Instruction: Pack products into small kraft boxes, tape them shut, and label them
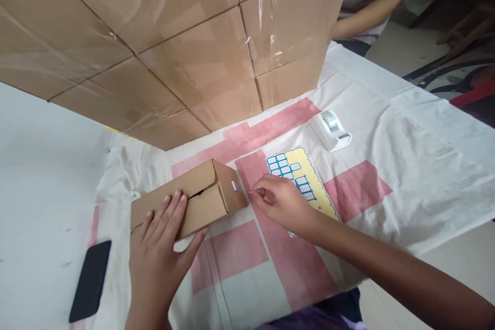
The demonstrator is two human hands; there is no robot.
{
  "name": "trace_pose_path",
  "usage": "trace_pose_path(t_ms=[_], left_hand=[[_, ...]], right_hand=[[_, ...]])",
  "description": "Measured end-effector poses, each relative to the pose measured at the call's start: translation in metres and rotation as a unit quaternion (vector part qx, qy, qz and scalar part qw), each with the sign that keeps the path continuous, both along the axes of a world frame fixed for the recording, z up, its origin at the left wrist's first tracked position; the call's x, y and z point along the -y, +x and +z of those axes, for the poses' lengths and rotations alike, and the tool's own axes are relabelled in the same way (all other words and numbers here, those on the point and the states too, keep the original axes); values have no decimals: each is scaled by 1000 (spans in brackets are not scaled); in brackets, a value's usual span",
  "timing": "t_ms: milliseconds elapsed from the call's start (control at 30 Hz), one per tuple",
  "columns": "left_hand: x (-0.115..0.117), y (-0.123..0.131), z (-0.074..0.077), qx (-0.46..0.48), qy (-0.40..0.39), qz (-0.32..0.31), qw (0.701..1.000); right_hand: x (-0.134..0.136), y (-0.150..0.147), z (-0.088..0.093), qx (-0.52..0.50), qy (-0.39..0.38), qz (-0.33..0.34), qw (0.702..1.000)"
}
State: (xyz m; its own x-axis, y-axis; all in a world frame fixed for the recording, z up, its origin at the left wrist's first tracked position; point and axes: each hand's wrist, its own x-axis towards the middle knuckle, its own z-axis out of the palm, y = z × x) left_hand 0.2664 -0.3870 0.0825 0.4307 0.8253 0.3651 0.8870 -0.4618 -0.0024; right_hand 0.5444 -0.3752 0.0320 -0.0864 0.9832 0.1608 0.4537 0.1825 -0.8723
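My left hand (162, 247) lies on the near left part of a closed cardboard box (189, 191), its fingers stretched flat over the top and the thumb spread along the near side. A small white label with a blue border (234, 186) is on the box's right end. Just right of that end, my right hand (284, 203) pinches a small, thin, pale piece (254, 191); its exact kind is unclear. Under and behind this hand lies a yellow and white sheet (305, 165) of blue-edged labels, partly covered by the hand and forearm.
A tall stack of cardboard boxes (193, 56) under clear film stands at the back. A white tape dispenser (330, 131) sits beyond the sheet. At left lies a black phone (91, 281). Another person's arm (371, 15) shows behind the stack. White cloth (386, 129) covers the table.
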Motion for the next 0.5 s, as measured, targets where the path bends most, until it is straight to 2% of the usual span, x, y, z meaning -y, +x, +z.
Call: trace_pose_path(t_ms=[100,233,367,500], left_hand=[[-1,1,0,-1,11,-1,1000],[-3,2,0,3,18,-2,1000],[-2,1,0,9,24,-4,1000],[-3,4,0,15,22,3,1000]], right_hand=[[-14,-19,-1,58,-15,-23,998],[-28,-37,-12,107,-31,-45,993],[-28,-43,-21,54,-38,-30,997],[-22,-44,-24,-10,9,-33,999]])
